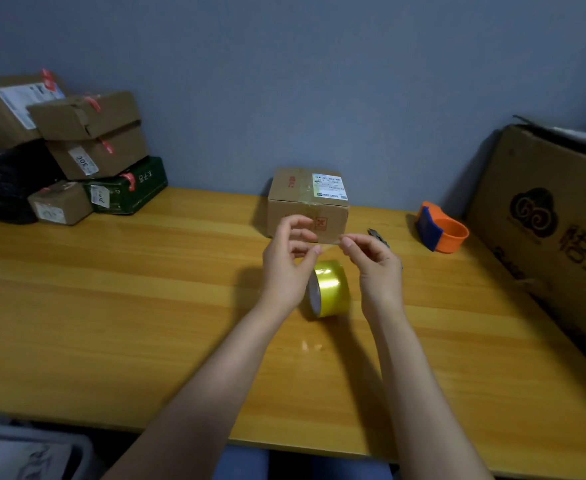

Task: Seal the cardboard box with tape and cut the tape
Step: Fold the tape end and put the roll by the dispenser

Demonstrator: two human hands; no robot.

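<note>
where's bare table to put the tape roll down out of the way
Bare wood lies left of the left hand, between the tape roll and the stacked parcels. The near edge is also free. It is crowded right of the cardboard box, by the orange dispenser and big carton.

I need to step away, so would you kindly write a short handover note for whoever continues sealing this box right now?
Left hand: raised above the table, fingers pinching one end of a clear tape strip.
Right hand: pinching the other end of the strip; it is stretched between both hands.
Tape roll: standing on edge on the wooden table, just beneath the hands.
Cardboard box: behind the hands, flaps closed, some tape already across its top.
Orange tape cutter: on the table to the right, untouched.
Done: a strip pulled out. Whether it is already cut free cannot be told.
Left: press the strip onto the box, cut if needed.
</note>
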